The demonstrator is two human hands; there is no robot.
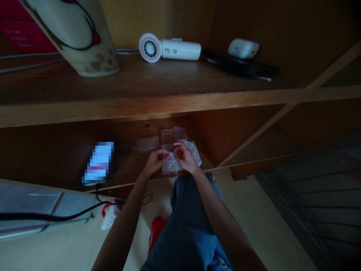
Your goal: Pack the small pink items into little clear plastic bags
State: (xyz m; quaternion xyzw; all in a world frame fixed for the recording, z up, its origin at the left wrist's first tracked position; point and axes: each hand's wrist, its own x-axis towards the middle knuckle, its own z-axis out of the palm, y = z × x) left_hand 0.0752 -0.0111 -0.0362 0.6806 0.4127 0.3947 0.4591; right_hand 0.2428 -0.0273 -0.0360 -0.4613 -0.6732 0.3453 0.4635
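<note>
My left hand (156, 159) and my right hand (184, 156) meet over the lower shelf. Both pinch the upper edge of a small clear plastic bag (171, 165), one hand at each side. The bag hangs down toward the shelf's front edge, with a reddish line along its bottom. Behind my hands lie more small clear bags (167, 136), flat on the wood. To their left is another clear bag (148, 143). Partly under my right hand rests a whitish, crinkled plastic packet (194, 152). Whether the held bag contains anything, I cannot tell.
A lit phone (98, 163) with a black cable (56, 217) lies on the lower shelf (126, 165). Above, the upper shelf (158, 84) bears a large cup (84, 37), a white handheld fan (180, 49), a white earphone case (243, 49) and a dark flat object (237, 64).
</note>
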